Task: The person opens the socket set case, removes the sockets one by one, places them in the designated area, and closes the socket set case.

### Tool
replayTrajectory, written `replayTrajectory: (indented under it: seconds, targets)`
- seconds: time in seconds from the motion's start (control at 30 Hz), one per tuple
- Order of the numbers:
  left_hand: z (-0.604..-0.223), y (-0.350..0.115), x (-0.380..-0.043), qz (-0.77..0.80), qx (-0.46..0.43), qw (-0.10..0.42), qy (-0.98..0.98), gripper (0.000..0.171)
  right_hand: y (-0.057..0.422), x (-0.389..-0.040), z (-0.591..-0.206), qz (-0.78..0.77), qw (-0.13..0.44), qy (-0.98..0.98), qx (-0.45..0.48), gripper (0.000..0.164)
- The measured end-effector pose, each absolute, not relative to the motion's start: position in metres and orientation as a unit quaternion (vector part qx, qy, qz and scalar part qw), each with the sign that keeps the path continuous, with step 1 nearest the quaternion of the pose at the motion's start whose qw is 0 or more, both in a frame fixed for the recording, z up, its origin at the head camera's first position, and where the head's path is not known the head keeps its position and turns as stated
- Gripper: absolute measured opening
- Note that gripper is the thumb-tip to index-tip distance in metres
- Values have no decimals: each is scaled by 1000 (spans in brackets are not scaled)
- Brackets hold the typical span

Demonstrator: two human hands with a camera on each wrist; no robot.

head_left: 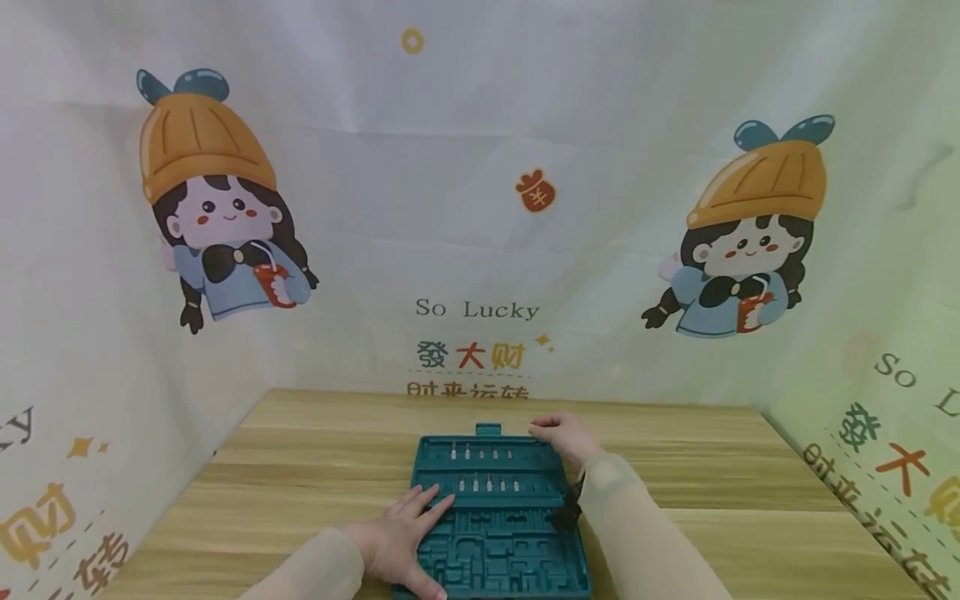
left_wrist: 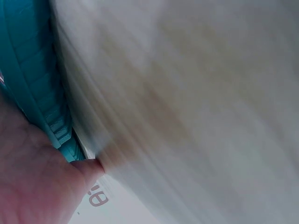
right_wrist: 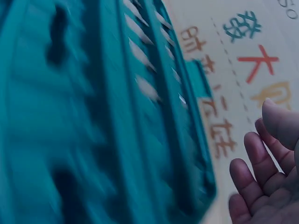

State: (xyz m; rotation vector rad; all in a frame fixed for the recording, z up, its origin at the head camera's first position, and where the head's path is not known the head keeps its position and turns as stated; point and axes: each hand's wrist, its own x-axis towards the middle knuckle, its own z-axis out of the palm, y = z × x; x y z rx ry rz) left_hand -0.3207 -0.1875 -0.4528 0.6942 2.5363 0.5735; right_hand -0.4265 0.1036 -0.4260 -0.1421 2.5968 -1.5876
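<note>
A teal plastic tool case point(head_left: 501, 550) lies unfolded on the wooden table, its moulded recesses in the near half. Two rows of small silver bits point(head_left: 489, 483) stand in the far half, and a latch tab point(head_left: 488, 428) sticks out at the back edge. My left hand point(head_left: 405, 533) rests on the case's left side with fingers spread; in the left wrist view the palm lies beside its ribbed wall. By the back right corner is my right hand point(head_left: 562, 433), fingers loosely bent. The right wrist view shows that hand point(right_wrist: 266, 182) holding nothing, beside the case.
The wooden table point(head_left: 690, 483) extends to both sides of the case. A printed cloth backdrop point(head_left: 480, 250) rises behind it and along the sides. A black object point(head_left: 566, 510) sits at the right cuff, overlapping the case's right edge.
</note>
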Motion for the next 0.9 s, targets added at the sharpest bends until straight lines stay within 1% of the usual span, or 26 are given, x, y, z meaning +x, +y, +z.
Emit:
replayTrajectory:
  seconds: [0.07, 0.23, 0.47, 0.57, 0.73, 0.8, 0.9]
  targets:
    - [-455, -188, -321, 206, 252, 221, 919, 105, 92, -429, -435, -529, 40, 847, -46, 25]
    - [-458, -188, -321, 198, 252, 214, 923, 105, 75, -428, -452, -535, 43, 842, -55, 23]
    - [-460, -190, -325, 182, 269, 204, 923, 103, 70, -425, -455, -456, 29, 889, -18, 15]
    - [-478, -195, -339, 176, 278, 201, 923, 103, 69, -424, -454, -431, 30, 902, -11, 15]
    - [-525, -209, -370, 159, 301, 199, 919, 102, 67, -422, -454, -416, 38, 909, -1, 15]
    - [-535, -212, -377, 156, 302, 198, 919, 102, 67, -423, -455, -416, 36, 908, 4, 16]
    - [-536, -213, -381, 155, 299, 201, 920, 103, 66, -424, -454, -423, 35, 906, 6, 17]
